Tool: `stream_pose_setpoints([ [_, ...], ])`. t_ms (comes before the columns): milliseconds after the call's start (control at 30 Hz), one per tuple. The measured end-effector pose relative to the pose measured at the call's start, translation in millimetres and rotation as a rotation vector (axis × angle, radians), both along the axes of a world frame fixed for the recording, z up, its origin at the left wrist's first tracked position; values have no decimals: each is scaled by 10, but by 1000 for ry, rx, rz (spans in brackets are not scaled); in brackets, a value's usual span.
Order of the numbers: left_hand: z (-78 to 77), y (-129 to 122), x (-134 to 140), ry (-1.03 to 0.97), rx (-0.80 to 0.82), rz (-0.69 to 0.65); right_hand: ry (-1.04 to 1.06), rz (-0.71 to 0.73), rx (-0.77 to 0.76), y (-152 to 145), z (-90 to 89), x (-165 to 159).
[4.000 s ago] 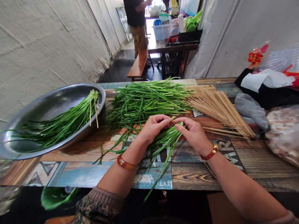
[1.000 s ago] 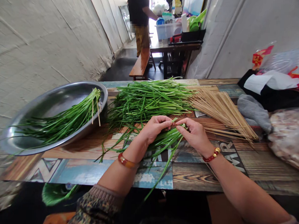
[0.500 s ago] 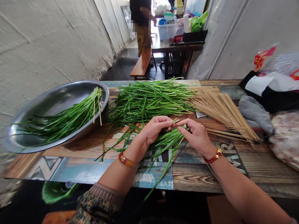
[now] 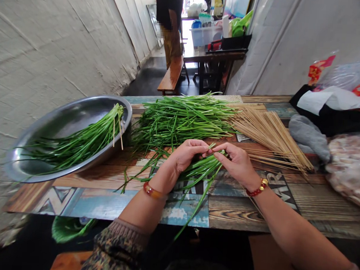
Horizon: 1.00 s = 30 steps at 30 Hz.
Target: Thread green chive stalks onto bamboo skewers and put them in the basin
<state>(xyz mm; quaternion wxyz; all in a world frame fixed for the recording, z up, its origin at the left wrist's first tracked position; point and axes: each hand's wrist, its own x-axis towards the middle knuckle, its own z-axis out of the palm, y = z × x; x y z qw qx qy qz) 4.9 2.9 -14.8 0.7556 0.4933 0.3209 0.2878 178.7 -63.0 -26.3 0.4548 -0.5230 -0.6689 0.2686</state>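
– Wood-patterned tabletop point(image 4: 239, 213) across the middle of the frame. Biggest thing on it?
– Steel basin point(image 4: 79, 116), centre left. Then loose green pile point(image 4: 187, 115), upper centre; thin wooden sticks point(image 4: 266, 134) right of it.
– Held bunch point(image 4: 201, 167)?
– Just below frame centre, between left hand point(image 4: 185, 153) and right hand point(image 4: 235, 159). Long axis slants from pale ends, upper right, to leaves, lower left; right hand nearer the pale ends.
– Grip?
– Right thumb and forefinger nearly together on those ends. Left fingers pinched on short stalk tips point(image 4: 211, 146) just beside.
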Motion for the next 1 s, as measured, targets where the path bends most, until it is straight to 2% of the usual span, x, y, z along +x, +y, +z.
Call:
stream_pose_setpoints([
  [433,35,-24,6,35,-3,9,-28,-38,-33,-6,-20,-21],
  [567,39,-38,15,87,65,19,-36,-50,-27,-3,-18,-33],
  [733,78,-72,34,216,210,61,24,-60,-32,27,-101,-31],
  [1000,77,-103,54,237,251,62,161,-62,-69,48,-172,-65],
])
